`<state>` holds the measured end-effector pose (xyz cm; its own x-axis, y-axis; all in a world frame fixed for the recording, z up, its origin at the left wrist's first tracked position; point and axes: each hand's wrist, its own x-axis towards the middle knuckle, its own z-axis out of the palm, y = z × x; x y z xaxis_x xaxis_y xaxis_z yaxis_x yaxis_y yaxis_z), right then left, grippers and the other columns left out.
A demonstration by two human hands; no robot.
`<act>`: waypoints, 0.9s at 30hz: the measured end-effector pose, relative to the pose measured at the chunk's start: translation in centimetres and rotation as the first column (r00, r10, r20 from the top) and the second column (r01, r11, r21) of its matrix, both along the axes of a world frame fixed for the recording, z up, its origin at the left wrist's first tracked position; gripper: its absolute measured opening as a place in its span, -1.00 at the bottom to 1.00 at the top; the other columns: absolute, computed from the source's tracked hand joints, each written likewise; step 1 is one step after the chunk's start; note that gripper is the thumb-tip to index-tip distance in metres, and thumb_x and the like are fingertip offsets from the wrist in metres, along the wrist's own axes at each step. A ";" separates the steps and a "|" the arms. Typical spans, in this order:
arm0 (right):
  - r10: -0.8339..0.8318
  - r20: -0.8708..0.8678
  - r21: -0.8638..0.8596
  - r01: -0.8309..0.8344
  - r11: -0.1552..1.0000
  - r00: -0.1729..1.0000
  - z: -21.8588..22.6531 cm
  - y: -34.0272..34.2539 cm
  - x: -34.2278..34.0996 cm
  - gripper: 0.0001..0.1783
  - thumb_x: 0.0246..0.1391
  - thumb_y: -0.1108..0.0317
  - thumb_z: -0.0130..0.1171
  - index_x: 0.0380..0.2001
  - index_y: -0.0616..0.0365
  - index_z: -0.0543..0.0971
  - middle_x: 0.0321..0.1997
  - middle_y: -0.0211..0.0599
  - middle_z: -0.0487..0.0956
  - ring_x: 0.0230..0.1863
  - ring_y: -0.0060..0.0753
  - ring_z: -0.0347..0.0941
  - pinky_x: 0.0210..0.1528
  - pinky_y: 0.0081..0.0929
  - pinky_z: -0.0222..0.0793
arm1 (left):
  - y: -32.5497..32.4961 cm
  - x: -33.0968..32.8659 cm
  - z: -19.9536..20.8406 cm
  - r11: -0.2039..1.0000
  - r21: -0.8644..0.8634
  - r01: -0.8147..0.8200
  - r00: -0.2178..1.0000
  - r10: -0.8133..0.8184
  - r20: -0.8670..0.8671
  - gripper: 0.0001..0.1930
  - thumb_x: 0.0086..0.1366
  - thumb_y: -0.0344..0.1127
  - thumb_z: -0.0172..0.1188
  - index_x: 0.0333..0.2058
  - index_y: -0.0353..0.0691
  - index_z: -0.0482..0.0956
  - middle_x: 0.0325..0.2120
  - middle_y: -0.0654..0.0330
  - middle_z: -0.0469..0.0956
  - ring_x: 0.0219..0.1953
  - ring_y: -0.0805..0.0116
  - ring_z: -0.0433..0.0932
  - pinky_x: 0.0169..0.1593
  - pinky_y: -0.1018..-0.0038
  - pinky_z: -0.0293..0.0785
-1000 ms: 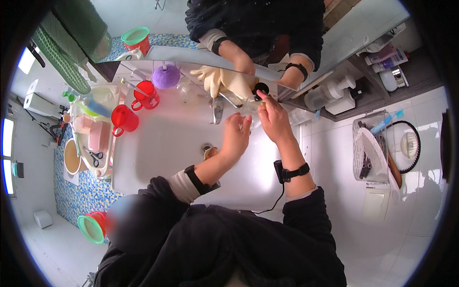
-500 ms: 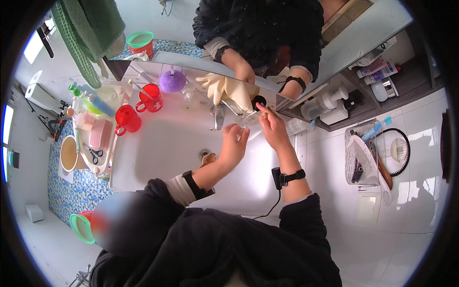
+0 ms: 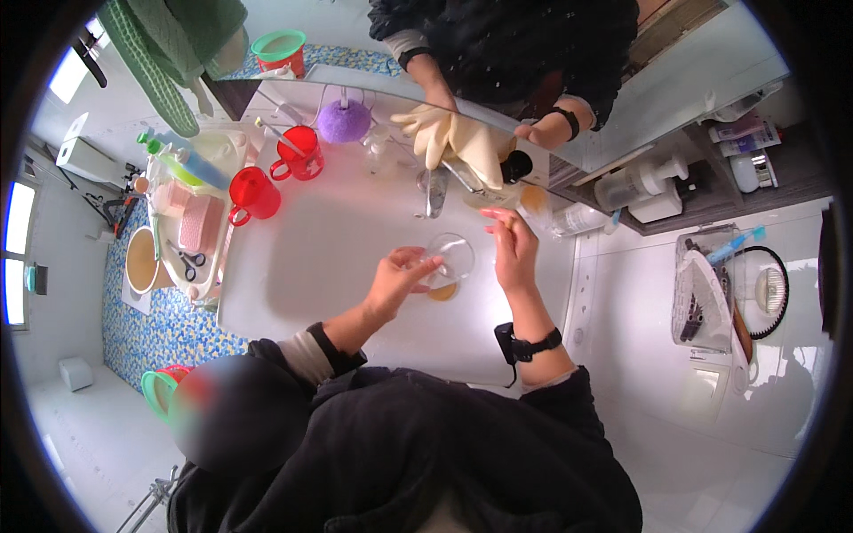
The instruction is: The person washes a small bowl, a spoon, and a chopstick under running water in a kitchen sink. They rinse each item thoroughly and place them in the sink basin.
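Note:
My left hand holds a clear round glass cup over the white sink, fingers at its left side. Just below the glass, partly hidden by it, shows a round amber-brown thing near the sink bottom. To the right, my right hand is raised with its fingers bent together near the tap side. Anything small inside those fingers is hidden from view. Beyond both hands stands the metal tap, and cream rubber gloves are draped behind it.
Two red mugs, one a plain mug and one with a toothbrush, stand on the left rim. A purple pouf hangs behind. Scissors lie on the left tray. A wire basket is at right, under a shelf.
My left hand has drawn back toward me, bringing the clear glass cup away from the tap. My right hand has moved back from the black-capped item by the tap, its fingers now bent.

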<state>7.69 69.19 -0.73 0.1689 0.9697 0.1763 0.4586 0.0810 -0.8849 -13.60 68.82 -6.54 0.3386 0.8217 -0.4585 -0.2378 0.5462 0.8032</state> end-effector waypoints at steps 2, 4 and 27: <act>-0.001 -0.119 -0.081 -0.009 0.997 0.993 -1.7 1.6 -1.2 -0.69 0.35 0.32 -0.11 -0.07 0.34 0.48 0.03 -0.12 0.56 -0.06 -0.40 0.49 0.05 -0.41 0.44 | 0.8 -0.9 -1.6 0.986 -0.150 -0.070 0.998 0.069 -0.010 -0.56 0.15 -0.16 0.40 -0.22 -0.48 0.57 -0.13 0.06 0.50 -0.16 0.34 0.57 -0.28 0.41 0.62; -0.050 -0.210 -0.144 0.020 0.989 0.977 -2.8 3.2 -2.1 -0.68 0.36 0.29 -0.12 -0.04 0.32 0.47 0.06 -0.13 0.54 0.01 -0.38 0.48 0.10 -0.37 0.42 | 1.8 -1.3 -2.9 0.986 -0.113 -0.126 0.991 0.130 0.023 -0.61 0.14 -0.21 0.40 -0.21 -0.45 0.58 -0.34 0.12 0.57 -0.27 0.36 0.58 -0.33 0.41 0.61; 0.031 0.337 0.220 -0.111 0.969 0.941 0.7 1.8 -2.4 -0.84 0.28 0.37 -0.05 -0.35 0.22 0.41 0.17 0.08 0.45 -0.02 -0.03 0.44 0.03 -0.28 0.36 | 5.2 -1.3 -5.7 0.999 -0.048 0.015 0.974 -0.026 -0.227 -0.46 0.22 -0.03 0.25 -0.12 -0.51 0.56 -0.03 -0.02 0.40 -0.02 0.11 0.51 -0.27 0.26 0.64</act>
<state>5.32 71.01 -0.02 -0.0047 0.9021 0.4315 0.7058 0.3088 -0.6376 -14.86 74.00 -12.26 0.2377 0.7919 -0.5625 -0.0403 0.5866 0.8088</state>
